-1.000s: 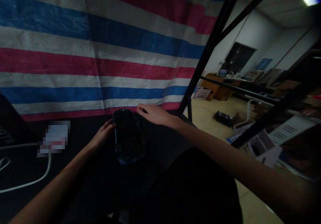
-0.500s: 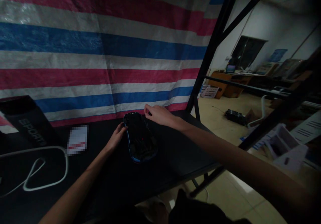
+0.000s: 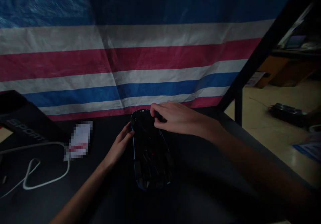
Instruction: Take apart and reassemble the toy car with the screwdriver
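Observation:
A toy car (image 3: 150, 147) lies wheels-up on the black table, its dark underside showing with a thin blue edge and a tiny red light. My left hand (image 3: 122, 138) is closed on the far left side of the car, thumb over the edge. At the far right corner of the car, my right hand (image 3: 173, 117) has its fingers curled in a pinch. Something dark shows between those fingers, but I cannot make out whether it is a held part or shadow.
A black box marked SPORT (image 3: 27, 120) stands at the left. Near it are a pale blurred-out item (image 3: 80, 138) and a looped white cable (image 3: 47, 185). A striped plastic sheet (image 3: 150, 60) hangs behind the table (image 3: 105, 197), beside a black metal post (image 3: 250, 73).
My view has moved closer, so the car appears larger and farther right. My right hand has come in over the car's far right corner. My left hand stays on its left side.

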Available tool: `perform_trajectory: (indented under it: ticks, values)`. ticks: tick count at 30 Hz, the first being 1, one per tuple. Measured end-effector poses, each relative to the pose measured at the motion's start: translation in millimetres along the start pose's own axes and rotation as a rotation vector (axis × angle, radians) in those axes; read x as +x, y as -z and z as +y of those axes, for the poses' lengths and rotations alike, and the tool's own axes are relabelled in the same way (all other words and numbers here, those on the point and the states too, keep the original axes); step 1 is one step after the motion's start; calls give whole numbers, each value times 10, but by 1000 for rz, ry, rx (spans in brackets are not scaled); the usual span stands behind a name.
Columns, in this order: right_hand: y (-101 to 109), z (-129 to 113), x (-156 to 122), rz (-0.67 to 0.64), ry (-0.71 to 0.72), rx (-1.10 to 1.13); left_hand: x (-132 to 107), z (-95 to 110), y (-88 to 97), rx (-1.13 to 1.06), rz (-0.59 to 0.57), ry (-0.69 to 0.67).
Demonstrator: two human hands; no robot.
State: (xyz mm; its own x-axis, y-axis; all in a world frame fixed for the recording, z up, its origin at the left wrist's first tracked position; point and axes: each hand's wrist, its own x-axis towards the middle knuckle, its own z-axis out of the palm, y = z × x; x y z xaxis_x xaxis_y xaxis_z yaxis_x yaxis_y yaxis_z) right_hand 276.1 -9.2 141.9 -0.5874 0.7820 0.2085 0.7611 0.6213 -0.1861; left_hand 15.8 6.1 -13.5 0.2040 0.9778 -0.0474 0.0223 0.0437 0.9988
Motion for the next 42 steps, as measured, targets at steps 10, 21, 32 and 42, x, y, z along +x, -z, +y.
perform_trajectory:
  ticks: [10,21,32,42]
  values:
    - [-71,259,-85,44,58,99,-178,255,-204,134,120,116]
    - [-88,295,-175,82,88,71,-137,196,-151,187,135,102]
    - [-40,299,-268,52,99,94,-93,265,-48,255,54,94]
    - [-93,297,-271,79,46,105,-184,1171,-614,1104,-347,-366]
